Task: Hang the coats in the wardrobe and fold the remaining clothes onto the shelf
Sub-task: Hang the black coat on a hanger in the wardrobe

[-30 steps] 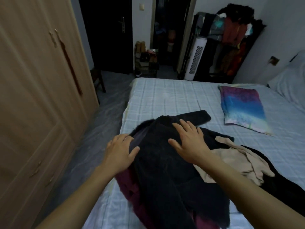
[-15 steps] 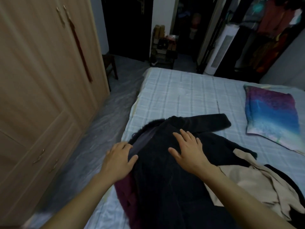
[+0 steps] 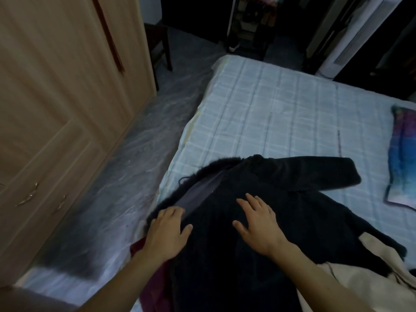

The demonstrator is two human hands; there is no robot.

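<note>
Plainly the coat step is in hand. A black fleecy coat (image 3: 292, 212) lies spread on the bed (image 3: 270, 109), at six o'clock of the checked sheet, its collar toward eleven and one sleeve stretched toward two. Both hands lie flat on it, fingers straight and gripping nothing: the left hand (image 3: 167, 233) on the front edge beside the grey lining (image 3: 198, 194), at eight o'clock of the garment, and the right hand (image 3: 258, 224) near its middle. A maroon garment (image 3: 155, 287) shows under the coat at seven, a beige garment (image 3: 360, 278) at four. The wardrobe (image 3: 56, 97) stands at nine to ten o'clock, doors closed. By my judgement, the next move calls for fingers closing on collar or shoulders, lifting the coat off the pile, and opening a door. No hanger is in view.
</note>
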